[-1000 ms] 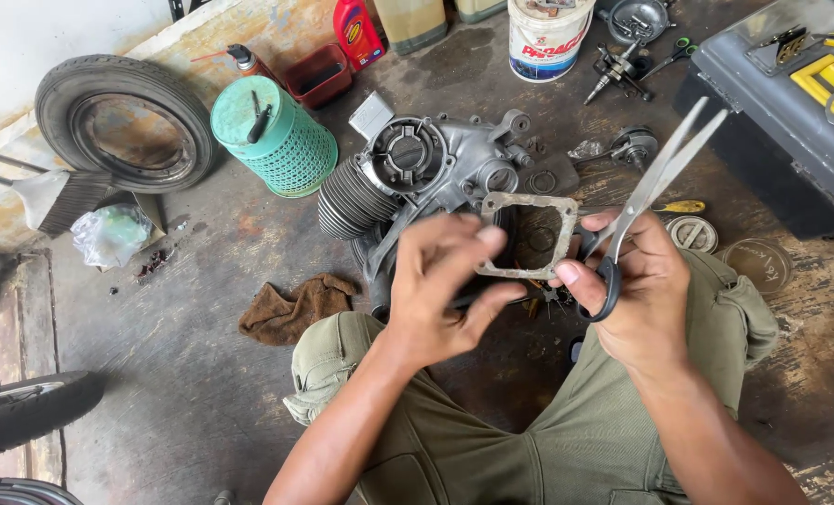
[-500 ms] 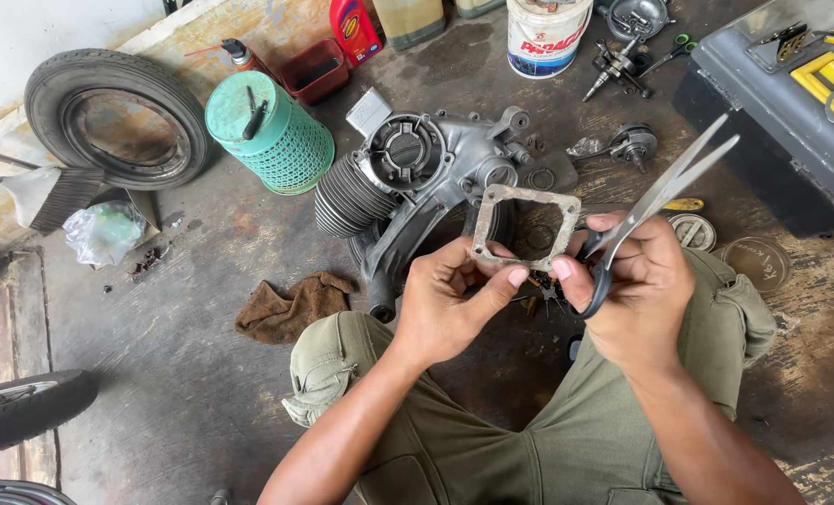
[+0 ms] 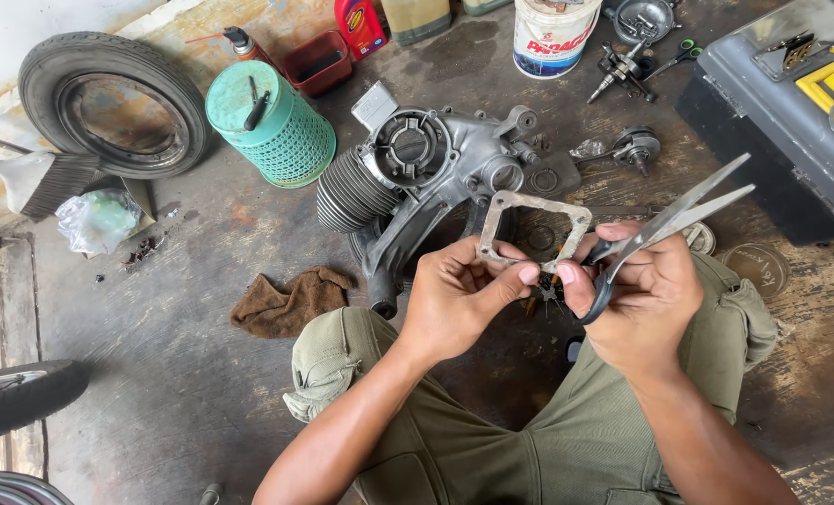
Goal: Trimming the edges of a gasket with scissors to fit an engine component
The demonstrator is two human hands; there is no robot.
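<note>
Left hand (image 3: 459, 299) pinches the bottom edge of a square gasket (image 3: 534, 229) held up over the knees, and the right hand (image 3: 646, 290) is curled around scissors (image 3: 669, 224) with blades nearly closed, pointing to 2 o'clock. Free room is mostly at 8 o'clock on the stained concrete floor (image 3: 155, 374). The engine (image 3: 417, 178) crowds in at 11 o'clock, a brown rag (image 3: 291, 299) at 9, and a grey toolbox (image 3: 791, 122) at 2.

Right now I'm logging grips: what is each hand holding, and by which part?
Left hand pinches the rectangular gasket at its lower edge; right hand holds scissors by the handle loops.
</note>
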